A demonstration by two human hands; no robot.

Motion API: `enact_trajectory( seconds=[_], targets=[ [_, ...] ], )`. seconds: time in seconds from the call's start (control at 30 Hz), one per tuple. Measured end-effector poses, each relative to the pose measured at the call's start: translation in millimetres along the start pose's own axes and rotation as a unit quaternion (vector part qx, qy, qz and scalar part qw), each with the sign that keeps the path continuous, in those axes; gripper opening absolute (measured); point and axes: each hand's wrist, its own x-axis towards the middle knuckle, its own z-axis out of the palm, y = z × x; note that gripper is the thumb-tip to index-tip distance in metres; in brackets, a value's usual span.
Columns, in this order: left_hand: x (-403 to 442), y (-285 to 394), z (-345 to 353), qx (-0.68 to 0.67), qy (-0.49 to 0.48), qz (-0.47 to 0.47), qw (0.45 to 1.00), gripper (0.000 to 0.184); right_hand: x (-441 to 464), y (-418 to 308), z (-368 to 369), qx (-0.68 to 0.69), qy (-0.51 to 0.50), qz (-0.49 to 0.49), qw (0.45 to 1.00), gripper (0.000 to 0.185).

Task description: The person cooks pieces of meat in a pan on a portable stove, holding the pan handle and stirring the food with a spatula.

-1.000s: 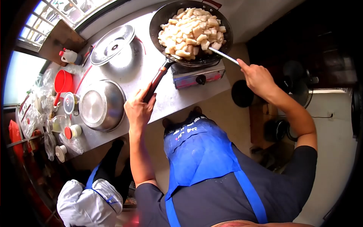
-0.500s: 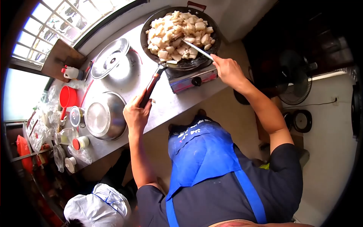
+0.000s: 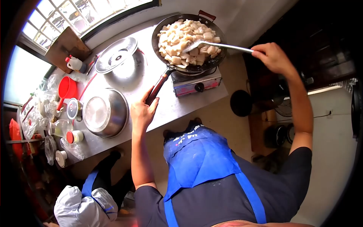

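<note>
A black wok [image 3: 157, 41] sits on a portable gas stove [image 3: 189, 87], heaped with pale, chunky pieces of food [image 3: 176, 36]. My left hand [image 3: 143, 111] is wrapped round the wok's long dark handle [image 3: 157, 89]. In my right hand [image 3: 274, 56], out to the right of the wok, is the end of a metal spatula [image 3: 230, 47]. The spatula's blade lies among the chunks near the middle of the heap, partly covered by them.
Left of the wok on the metal counter [image 3: 159, 117] are a round lid [image 3: 107, 64], an upturned steel basin [image 3: 100, 113], a red dipper [image 3: 68, 87], a red-capped jar [image 3: 75, 136] and plastic bags. A wooden board [image 3: 68, 49] leans by the window. Another person [image 3: 83, 204] is at the lower left.
My right hand has swung out to the right and slightly up, bringing the spatula nearly level, with its blade now showing on the chunks. The left hand keeps its hold on the handle.
</note>
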Motion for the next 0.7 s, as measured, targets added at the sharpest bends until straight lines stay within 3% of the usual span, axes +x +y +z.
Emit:
enact_trajectory(
  seconds=[0.1, 0.2, 0.27, 0.3, 0.37, 0.47, 0.67, 0.7],
  targets=[
    [-1, -1, 0, 0.004, -0.001, 0.002, 1.0, 0.05, 6, -9, -34, -0.118, 0.042, -0.145, 0.981, 0.021],
    [1, -12, 5, -0.005, 0.013, 0.008, 1.0, 0.05, 19, -30, -58, -0.208, 0.034, -0.18, 0.961, 0.019],
    [1, -16, 7, -0.017, 0.022, 0.009, 1.0, 0.049, 33, -41, -66, -0.296, 0.04, -0.289, 0.91, 0.021],
    [0, -14, 6, -0.008, 0.022, 0.003, 1.0, 0.049, 38, -48, -71, -0.297, 0.038, -0.291, 0.909, 0.021],
    [0, -10, 5, -0.002, 0.02, -0.007, 1.0, 0.049, 47, -64, -78, -0.372, 0.003, -0.378, 0.848, 0.025],
    [-1, -7, 5, 0.016, 0.048, 0.012, 0.999, 0.048, 56, -83, -74, -0.387, -0.033, -0.45, 0.804, 0.029],
    [4, -1, 5, 0.041, 0.064, 0.002, 0.997, 0.044, 57, -96, 45, -0.487, 0.065, -0.446, 0.748, 0.029],
    [2, -1, 4, 0.058, 0.062, 0.004, 0.996, 0.044, 52, -98, 70, -0.518, 0.093, -0.412, 0.744, 0.04]
  ],
)
